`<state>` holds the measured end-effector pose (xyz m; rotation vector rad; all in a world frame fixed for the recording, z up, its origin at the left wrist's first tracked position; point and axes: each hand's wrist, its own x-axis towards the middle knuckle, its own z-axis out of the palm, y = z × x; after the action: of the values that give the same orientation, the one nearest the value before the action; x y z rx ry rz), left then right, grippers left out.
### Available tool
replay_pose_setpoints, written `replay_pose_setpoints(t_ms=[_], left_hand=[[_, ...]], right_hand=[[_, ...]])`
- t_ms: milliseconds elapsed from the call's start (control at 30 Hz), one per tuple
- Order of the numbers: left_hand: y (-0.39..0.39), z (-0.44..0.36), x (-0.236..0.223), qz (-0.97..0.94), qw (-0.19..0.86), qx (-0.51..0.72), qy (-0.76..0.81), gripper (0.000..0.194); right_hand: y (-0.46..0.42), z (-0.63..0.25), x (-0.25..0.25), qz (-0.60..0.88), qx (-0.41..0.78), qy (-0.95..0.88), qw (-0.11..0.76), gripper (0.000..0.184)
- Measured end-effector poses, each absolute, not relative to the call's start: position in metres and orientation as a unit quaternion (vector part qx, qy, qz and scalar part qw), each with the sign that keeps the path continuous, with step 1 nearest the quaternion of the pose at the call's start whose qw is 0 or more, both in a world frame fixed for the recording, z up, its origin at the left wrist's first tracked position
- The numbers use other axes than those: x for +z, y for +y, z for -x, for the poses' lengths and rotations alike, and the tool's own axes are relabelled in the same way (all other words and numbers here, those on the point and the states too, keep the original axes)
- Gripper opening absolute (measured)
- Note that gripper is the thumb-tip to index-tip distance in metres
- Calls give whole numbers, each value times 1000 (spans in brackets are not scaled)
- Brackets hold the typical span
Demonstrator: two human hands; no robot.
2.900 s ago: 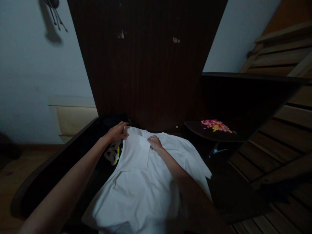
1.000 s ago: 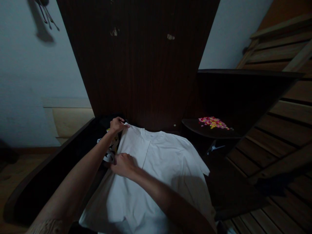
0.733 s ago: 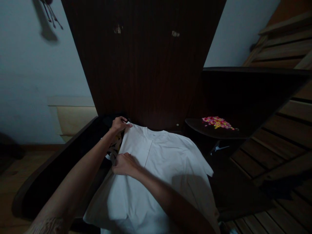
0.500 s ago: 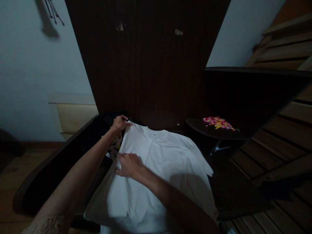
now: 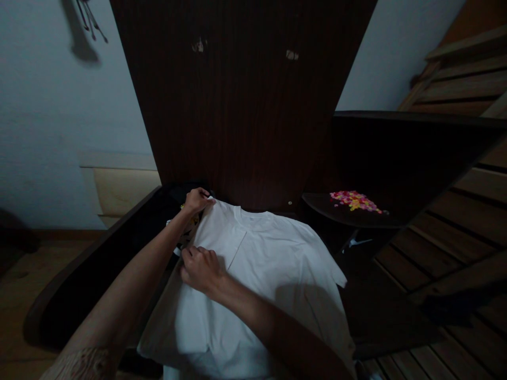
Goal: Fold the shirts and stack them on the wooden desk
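A white T-shirt [image 5: 273, 253] lies spread in front of me, its neckline toward the dark wooden panel. Its left side is folded inward, leaving a crease that slants down from near the collar. My left hand [image 5: 197, 200] pinches the shirt's far left corner by the shoulder. Lower on the same edge, my right hand [image 5: 202, 269] is closed on the fabric, and its forearm crosses over the shirt. Patterned black, white and yellow cloth [image 5: 188, 232] shows partly beneath my left wrist.
A tall dark wooden panel [image 5: 245, 105] rises behind the shirt. Pink and yellow petal-like pieces [image 5: 354, 201] lie on a small curved shelf [image 5: 328, 206] at right. Dark cloth [image 5: 158, 211] is bunched at left, inside a raised dark edge [image 5: 79, 274]. Wooden slats [image 5: 447, 211] stand at far right.
My right hand has shifted slightly left with the shirt's edge, and the crease near the collar slants more. My left hand keeps its hold on the corner.
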<state>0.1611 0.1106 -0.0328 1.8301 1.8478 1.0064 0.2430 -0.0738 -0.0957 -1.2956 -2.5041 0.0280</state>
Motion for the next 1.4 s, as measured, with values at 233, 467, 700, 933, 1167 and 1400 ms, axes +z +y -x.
replay_pose_setpoints(t_ms=[233, 467, 700, 933, 1167, 1400], left_hand=[[111, -161, -32, -642, 174, 350, 660, 28], [111, -160, -31, -637, 185, 348, 662, 27], [109, -160, -32, -636, 187, 353, 660, 25], [108, -160, -32, -638, 191, 361, 653, 23], [106, -161, -34, -635, 186, 363, 656, 24], [108, -159, -36, -626, 176, 365, 667, 17]], right_hand=[[-78, -233, -100, 425, -4, -891, 161, 27], [-74, -232, -114, 360, -52, -919, 151, 18], [-67, -232, -110, 366, -46, -918, 145, 19], [-72, -224, -107, 376, -42, -920, 104, 20], [-67, -215, -108, 404, 0, -904, 138, 27], [-76, -234, -110, 361, -41, -920, 147, 16]])
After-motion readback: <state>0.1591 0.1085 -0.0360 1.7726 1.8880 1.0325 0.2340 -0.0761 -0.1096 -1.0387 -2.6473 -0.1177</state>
